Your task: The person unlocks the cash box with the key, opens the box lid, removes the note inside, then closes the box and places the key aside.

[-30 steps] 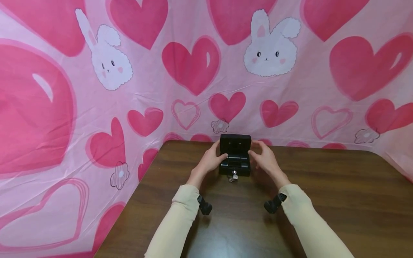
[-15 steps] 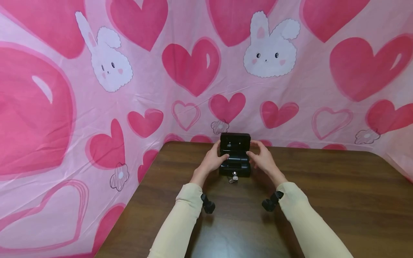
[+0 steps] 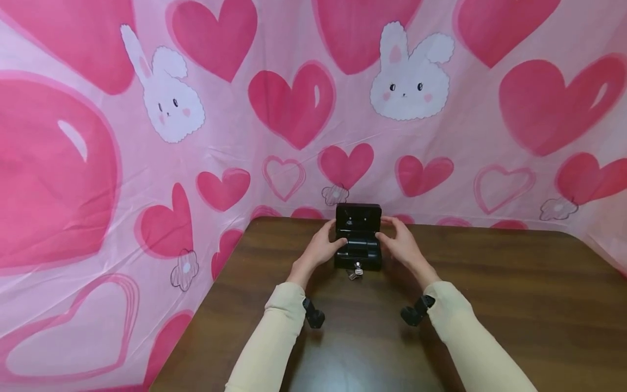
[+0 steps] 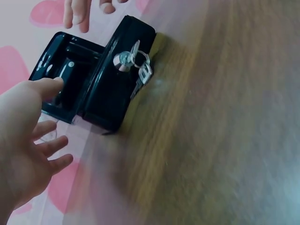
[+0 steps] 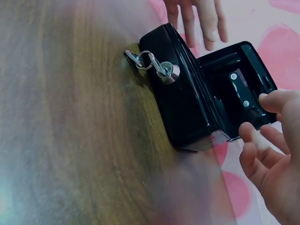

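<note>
A small black metal box (image 3: 358, 257) stands near the table's far edge with its lid (image 3: 358, 219) raised upright. A bunch of keys (image 3: 356, 269) hangs from the lock in its front wall. My left hand (image 3: 322, 246) is at the lid's left side, with the thumb (image 4: 49, 86) touching the lid's inner face and the fingers spread loosely beside it. My right hand (image 3: 399, 245) is at the lid's right side, its thumb (image 5: 276, 101) at the lid's edge (image 5: 239, 84) and its fingers relaxed. The wrist views show the box (image 4: 110, 89) (image 5: 187, 103) with the keys (image 4: 136, 63) (image 5: 152, 63).
The box sits on a dark brown wooden table (image 3: 490, 288). A pink cloth with hearts and rabbits (image 3: 294, 109) hangs close behind the box and along the left side. A small black camera mount (image 3: 313, 316) shows at each wrist.
Both hands have drawn in slightly toward the raised lid, and the thumbs now rest at its inner face and edge. The box and keys have stayed in place.
</note>
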Available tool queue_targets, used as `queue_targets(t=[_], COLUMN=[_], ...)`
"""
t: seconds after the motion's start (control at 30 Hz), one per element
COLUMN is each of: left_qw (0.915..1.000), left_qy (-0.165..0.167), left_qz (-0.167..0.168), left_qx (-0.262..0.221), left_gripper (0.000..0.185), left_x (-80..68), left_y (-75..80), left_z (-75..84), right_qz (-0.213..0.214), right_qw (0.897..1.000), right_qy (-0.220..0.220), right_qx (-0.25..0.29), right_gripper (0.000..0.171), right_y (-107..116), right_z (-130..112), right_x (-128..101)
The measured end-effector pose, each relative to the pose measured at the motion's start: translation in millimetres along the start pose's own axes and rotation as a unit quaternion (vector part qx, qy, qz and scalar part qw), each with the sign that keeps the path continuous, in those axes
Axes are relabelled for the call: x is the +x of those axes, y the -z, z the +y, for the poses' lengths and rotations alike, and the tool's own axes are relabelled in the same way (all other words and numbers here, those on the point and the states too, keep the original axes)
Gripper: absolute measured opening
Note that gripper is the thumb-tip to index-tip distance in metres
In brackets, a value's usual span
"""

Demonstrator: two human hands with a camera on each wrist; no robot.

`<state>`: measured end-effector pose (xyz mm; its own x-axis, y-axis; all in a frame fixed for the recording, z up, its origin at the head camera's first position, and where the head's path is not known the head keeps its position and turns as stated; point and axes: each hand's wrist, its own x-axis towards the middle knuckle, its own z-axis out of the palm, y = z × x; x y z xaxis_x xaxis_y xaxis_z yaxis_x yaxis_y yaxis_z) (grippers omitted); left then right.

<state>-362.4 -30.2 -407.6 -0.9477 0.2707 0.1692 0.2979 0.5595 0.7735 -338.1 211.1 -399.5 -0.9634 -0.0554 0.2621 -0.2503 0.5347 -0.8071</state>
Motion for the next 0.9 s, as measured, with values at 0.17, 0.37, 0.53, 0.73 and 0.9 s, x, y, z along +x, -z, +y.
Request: queue_targets(t=[0.17, 0.37, 0.53, 0.73, 0.9], left_qw=[0.9998, 0.9986, 0.9984, 0.9985, 0.9984], left_qy=[-0.014, -0.03, -0.026, -0.022, -0.023], left_qz=[-0.016, -0.044, -0.046, -0.044, -0.039], left_qx=[0.001, 0.008, 0.023, 0.022, 0.035], left_gripper=[0.066, 0.064, 0.06, 0.058, 0.056], left_x=[-9.3, -24.7, -33.3, -38.5, -38.3], left_y=[6.3, 7.8, 2.6, -1.6, -1.5], left_z=[-3.8, -11.0, -18.3, -20.8, -20.1], right_qz=[-0.029, -0.06, -0.072, -0.063, -0.067], right_qw=[0.999, 0.997, 0.997, 0.997, 0.997], right_qy=[-0.009, -0.026, -0.028, -0.024, -0.03], right_qx=[-0.034, -0.032, -0.019, -0.025, -0.027], right_gripper=[0.056, 0.058, 0.061, 0.061, 0.065], right_y=[2, -4, -12, -14, -14], right_z=[-1, 2, 7, 7, 6], right_x=[-8, -19, -25, -25, -25])
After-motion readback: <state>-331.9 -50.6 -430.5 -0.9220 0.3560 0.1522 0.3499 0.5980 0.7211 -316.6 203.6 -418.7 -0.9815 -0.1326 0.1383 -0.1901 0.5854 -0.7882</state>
